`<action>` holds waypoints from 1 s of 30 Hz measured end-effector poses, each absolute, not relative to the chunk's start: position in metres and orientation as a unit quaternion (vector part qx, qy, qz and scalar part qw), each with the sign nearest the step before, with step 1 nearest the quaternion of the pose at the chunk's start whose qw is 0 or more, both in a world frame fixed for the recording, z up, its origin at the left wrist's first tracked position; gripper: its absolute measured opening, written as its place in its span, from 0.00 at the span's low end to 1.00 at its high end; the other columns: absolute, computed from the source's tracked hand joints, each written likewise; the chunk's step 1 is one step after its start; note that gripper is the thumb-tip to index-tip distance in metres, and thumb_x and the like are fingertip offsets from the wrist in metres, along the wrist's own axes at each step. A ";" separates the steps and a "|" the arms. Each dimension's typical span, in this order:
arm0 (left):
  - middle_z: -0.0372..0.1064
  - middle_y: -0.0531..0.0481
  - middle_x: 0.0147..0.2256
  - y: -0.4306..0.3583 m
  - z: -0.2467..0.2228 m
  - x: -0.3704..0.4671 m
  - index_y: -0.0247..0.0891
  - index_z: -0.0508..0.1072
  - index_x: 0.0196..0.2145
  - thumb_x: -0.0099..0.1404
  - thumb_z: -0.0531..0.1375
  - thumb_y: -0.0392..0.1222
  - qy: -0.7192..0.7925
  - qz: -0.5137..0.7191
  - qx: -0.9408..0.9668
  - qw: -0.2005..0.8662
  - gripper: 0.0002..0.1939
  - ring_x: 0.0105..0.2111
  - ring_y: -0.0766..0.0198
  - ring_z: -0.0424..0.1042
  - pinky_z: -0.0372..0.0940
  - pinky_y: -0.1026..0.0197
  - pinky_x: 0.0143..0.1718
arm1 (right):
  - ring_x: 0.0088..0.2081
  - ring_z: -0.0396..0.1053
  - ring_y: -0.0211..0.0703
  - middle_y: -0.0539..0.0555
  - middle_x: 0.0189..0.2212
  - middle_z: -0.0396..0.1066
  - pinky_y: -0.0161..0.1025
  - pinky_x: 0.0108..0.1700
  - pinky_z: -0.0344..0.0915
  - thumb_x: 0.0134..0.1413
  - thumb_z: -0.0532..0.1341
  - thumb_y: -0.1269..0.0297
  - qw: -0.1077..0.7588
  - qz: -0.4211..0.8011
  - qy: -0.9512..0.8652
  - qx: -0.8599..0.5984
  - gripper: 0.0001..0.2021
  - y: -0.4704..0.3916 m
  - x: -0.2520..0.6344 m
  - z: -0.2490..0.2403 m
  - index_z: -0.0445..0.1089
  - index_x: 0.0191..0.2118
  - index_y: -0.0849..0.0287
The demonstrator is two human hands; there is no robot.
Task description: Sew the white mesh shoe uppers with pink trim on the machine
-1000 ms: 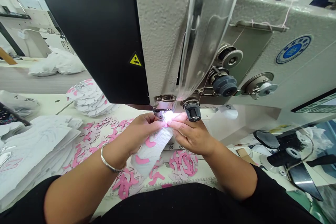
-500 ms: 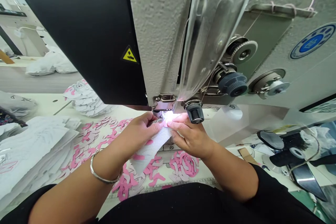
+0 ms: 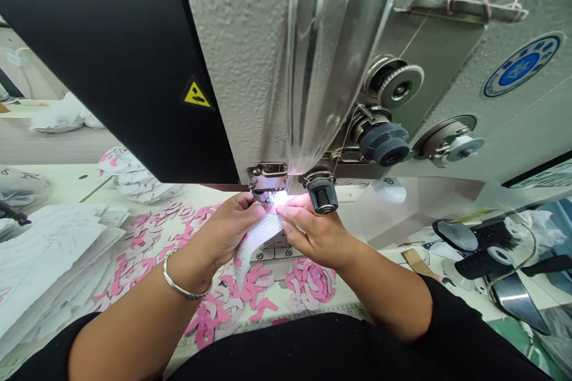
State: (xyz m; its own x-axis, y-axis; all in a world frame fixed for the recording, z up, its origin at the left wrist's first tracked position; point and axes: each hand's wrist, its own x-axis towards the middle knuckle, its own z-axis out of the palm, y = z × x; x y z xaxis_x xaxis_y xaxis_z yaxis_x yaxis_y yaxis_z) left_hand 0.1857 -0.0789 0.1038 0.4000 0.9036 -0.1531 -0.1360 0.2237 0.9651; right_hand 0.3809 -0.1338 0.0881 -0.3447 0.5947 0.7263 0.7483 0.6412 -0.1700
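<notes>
A white mesh fabric piece (image 3: pixel 263 232) with pink patches lies under the needle area of a sewing machine (image 3: pixel 232 41). My left hand (image 3: pixel 227 227) pinches the fabric's left edge, thumb on top, just left of the presser foot (image 3: pixel 267 195). On the other side, my right hand (image 3: pixel 313 227) has its fingertips pressed together at the fabric by the brightly lit needle; glare hides exactly what they pinch. The fabric's lower end hangs toward me, folded and twisted. Small pink cut pieces (image 3: pixel 257 280) lie scattered below it on the table.
Stacked white fabric panels (image 3: pixel 58 256) lie at the left, with another pile (image 3: pixel 134 175) behind. A heap of pink pieces (image 3: pixel 311 283) sits right of centre, near a measuring tape (image 3: pixel 353 311) along the front edge. Black thread spools (image 3: pixel 485 263) stand at the right.
The fabric has turned, its loose end now narrower and steeper, and my left hand has turned with it. My right hand keeps its place by the needle. The whole view has shifted slightly.
</notes>
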 end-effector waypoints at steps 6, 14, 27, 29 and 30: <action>0.72 0.55 0.25 -0.079 0.104 0.185 0.37 0.75 0.31 0.53 0.71 0.42 0.382 0.369 0.501 0.684 0.11 0.24 0.69 0.69 0.64 0.67 0.25 | 0.45 0.70 0.49 0.57 0.38 0.72 0.52 0.50 0.67 0.63 0.57 0.64 0.406 -0.095 -0.814 -0.404 0.09 -0.134 0.382 0.087 0.75 0.41 0.55; 0.72 0.55 0.25 -0.081 0.106 0.183 0.37 0.74 0.31 0.51 0.70 0.38 0.385 0.367 0.495 0.687 0.10 0.24 0.68 0.70 0.65 0.67 0.26 | 0.45 0.70 0.48 0.56 0.38 0.72 0.51 0.50 0.67 0.63 0.58 0.65 0.403 -0.103 -0.814 -0.405 0.08 -0.135 0.381 0.089 0.74 0.40 0.55; 0.72 0.52 0.29 -0.077 0.106 0.182 0.38 0.74 0.35 0.55 0.67 0.42 0.376 0.343 0.539 0.671 0.10 0.26 0.65 0.70 0.65 0.63 0.28 | 0.46 0.69 0.49 0.57 0.40 0.72 0.52 0.52 0.67 0.62 0.58 0.65 0.392 -0.078 -0.811 -0.427 0.09 -0.133 0.382 0.087 0.74 0.45 0.55; 0.72 0.51 0.31 -0.084 0.104 0.179 0.38 0.74 0.37 0.56 0.66 0.46 0.421 0.367 0.601 0.572 0.12 0.28 0.62 0.71 0.66 0.60 0.30 | 0.46 0.69 0.49 0.57 0.41 0.72 0.52 0.51 0.67 0.62 0.58 0.65 0.398 -0.078 -0.812 -0.420 0.09 -0.133 0.382 0.087 0.74 0.44 0.55; 0.72 0.50 0.32 -0.089 0.102 0.178 0.39 0.73 0.38 0.57 0.66 0.47 0.452 0.394 0.642 0.478 0.13 0.30 0.60 0.71 0.67 0.58 0.32 | 0.46 0.69 0.49 0.56 0.40 0.72 0.52 0.51 0.67 0.62 0.58 0.65 0.400 -0.079 -0.812 -0.417 0.09 -0.133 0.382 0.087 0.74 0.44 0.55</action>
